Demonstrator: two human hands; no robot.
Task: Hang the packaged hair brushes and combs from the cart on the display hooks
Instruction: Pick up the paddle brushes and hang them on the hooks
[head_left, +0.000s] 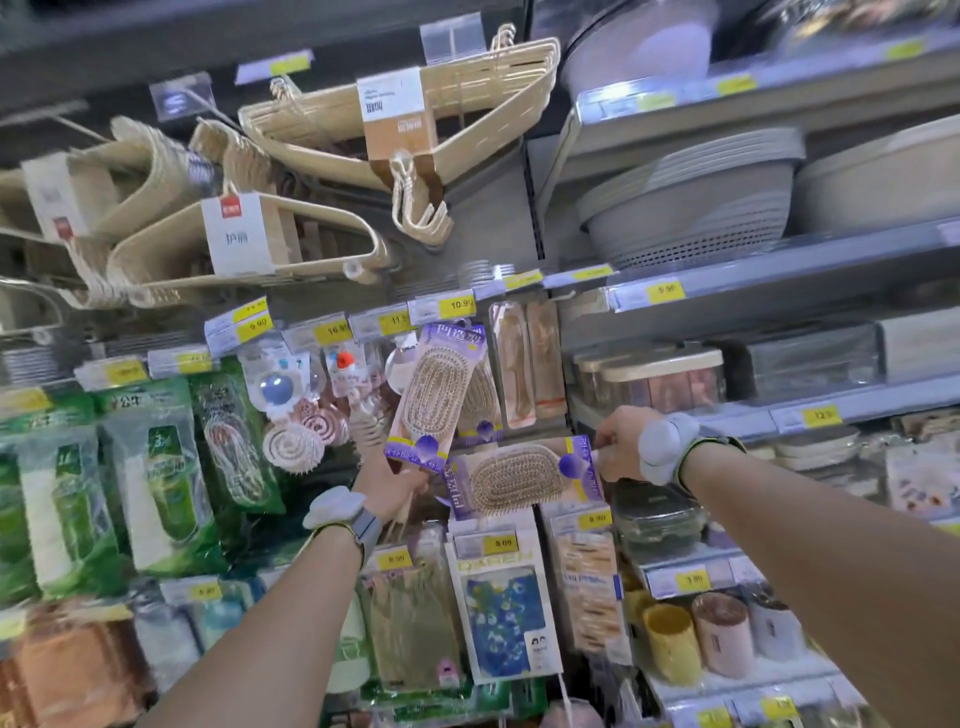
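My left hand (390, 486) grips the lower end of a purple-carded hair brush pack (435, 392) and holds it upright in front of the hooks. Behind that pack hangs another of the same kind (480, 400). My right hand (618, 447) pinches the purple end of a second brush pack (511, 480), which lies sideways just below the hanging ones. Both wrists carry white bands. No cart is in view.
Peach comb packs (530, 364) hang to the right of the brushes, round scalp brushes (291, 441) and green packs (156, 467) to the left. Bundled hangers (395, 114) hang above. Shelves with colanders (691, 208) and containers stand at right. Yellow price tags line the rails.
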